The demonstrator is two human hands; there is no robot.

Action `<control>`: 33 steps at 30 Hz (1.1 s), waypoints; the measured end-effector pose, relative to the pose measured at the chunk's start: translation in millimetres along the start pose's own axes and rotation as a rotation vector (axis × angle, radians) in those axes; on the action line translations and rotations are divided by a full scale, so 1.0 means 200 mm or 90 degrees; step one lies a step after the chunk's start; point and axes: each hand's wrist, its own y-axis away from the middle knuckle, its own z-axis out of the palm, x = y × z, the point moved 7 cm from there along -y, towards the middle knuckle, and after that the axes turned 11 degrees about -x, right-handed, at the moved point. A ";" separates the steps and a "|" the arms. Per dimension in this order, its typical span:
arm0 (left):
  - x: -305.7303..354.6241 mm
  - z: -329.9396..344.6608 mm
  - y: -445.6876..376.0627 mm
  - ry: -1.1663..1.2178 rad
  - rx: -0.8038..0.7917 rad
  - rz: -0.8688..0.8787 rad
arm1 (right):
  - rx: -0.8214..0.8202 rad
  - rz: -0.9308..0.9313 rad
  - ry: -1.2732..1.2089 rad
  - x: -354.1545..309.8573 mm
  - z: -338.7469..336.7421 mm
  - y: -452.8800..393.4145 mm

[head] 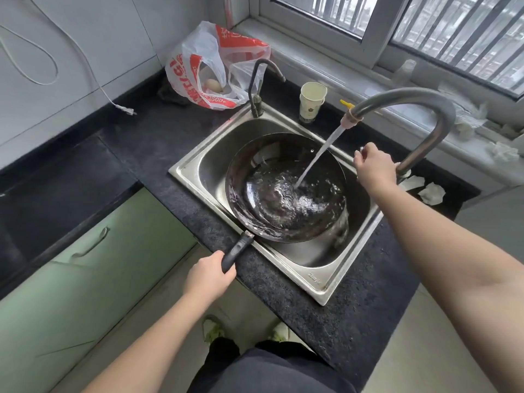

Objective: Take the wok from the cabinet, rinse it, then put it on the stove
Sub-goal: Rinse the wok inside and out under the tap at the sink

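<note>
A dark wok lies in the steel sink, tilted, with water pooled and swirling inside. Its black handle sticks out over the counter edge, and my left hand is wrapped around the handle's end. A tall curved steel faucet pours a stream of water into the wok. My right hand rests at the faucet's base by the sink's right rim, fingers curled around something there; what it grips is hidden.
A paper cup stands behind the sink, beside a small dark second tap. A red-and-white plastic bag with an egg sits at the back left. Crumpled tissues lie right of the faucet. Green cabinet doors are below the dark counter.
</note>
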 end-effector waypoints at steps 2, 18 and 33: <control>-0.02 0.00 -0.01 0.049 -0.018 -0.001 | 0.001 -0.001 0.000 0.00 0.00 0.00; 0.06 -0.05 -0.01 -0.165 0.014 0.019 | 0.015 0.004 0.001 -0.01 -0.01 0.02; -0.04 -0.07 -0.09 -0.008 -0.078 0.047 | 0.000 0.003 -0.010 0.01 0.00 -0.01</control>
